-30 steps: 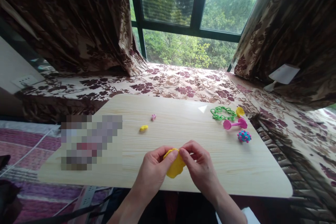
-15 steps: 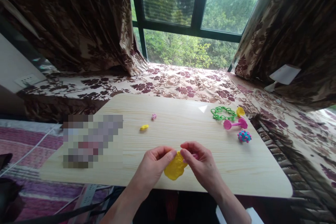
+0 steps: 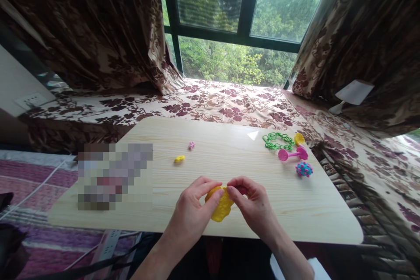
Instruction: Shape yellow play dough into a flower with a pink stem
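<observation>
A flattened, uneven-edged piece of yellow modelling clay (image 3: 222, 208) is held up over the near edge of the table. My left hand (image 3: 193, 208) pinches its upper left side between thumb and fingers. At the upper right edge, my right hand (image 3: 252, 199) pinches the same piece, fingers curled behind it. Both sets of fingertips are close together at the top. Beyond my hands lie a small yellow clay lump (image 3: 179, 159) and a small pink clay lump (image 3: 191, 145).
On the table's right lie a green ring of loops (image 3: 278, 141), a yellow piece (image 3: 299, 138), a pink dumbbell shape (image 3: 293, 154) and a blue ball with pink dots (image 3: 304, 169). A blurred-out area (image 3: 114, 177) covers the left side. The wooden table (image 3: 236, 162) stands before a window ledge.
My left hand has shifted its grip, its fingers now further over the top of the yellow clay. The pink bit seen by my right fingers no longer shows.
</observation>
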The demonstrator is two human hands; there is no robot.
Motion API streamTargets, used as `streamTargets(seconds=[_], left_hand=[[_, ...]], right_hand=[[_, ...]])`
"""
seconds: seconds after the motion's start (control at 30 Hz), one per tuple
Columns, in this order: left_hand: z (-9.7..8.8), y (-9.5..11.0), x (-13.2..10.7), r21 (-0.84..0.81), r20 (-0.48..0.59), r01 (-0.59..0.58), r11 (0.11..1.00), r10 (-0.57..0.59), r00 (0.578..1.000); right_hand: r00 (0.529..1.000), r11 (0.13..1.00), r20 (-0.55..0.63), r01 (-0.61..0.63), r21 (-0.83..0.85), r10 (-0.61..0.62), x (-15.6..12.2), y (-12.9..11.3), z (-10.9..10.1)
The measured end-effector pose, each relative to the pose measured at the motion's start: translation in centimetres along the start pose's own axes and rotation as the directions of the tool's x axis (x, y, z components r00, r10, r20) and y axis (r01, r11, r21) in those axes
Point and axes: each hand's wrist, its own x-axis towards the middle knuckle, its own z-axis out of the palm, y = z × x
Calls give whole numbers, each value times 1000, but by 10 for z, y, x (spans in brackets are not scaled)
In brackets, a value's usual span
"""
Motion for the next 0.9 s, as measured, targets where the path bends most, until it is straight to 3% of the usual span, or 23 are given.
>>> streamTargets(seconds=[0.23, 0.43, 0.57, 0.63, 0.7, 0.8, 0.9], left_hand=[[3, 1, -1, 132, 49, -49, 990, 43, 998], [5, 2, -1, 126, -23, -53, 991, 56, 998], [6, -6, 1, -85, -96, 71, 994, -80, 992], [6, -10, 2, -257, -101, 176, 950, -208, 973], [6, -11, 2, -379, -68, 246, 892, -292, 954], [6, -9, 2, -447, -16, 277, 851, -318, 948], [6, -5, 1, -473, 43, 288, 833, -305, 952]], right_hand=[[1000, 998, 8, 30, -50, -30, -1, -6, 0], [999, 999, 35, 14, -37, -13, -2, -7, 2], [999, 997, -7, -42, 68, 43, 3, -9, -5], [996, 991, -28, -77, 107, 81, 6, -10, -11], [993, 989, 35, -115, 96, 112, 6, -11, -15], [980, 985, 150, -146, 90, 132, 4, -9, -14], [977, 978, 161, -160, 137, 138, 1, -5, -9]])
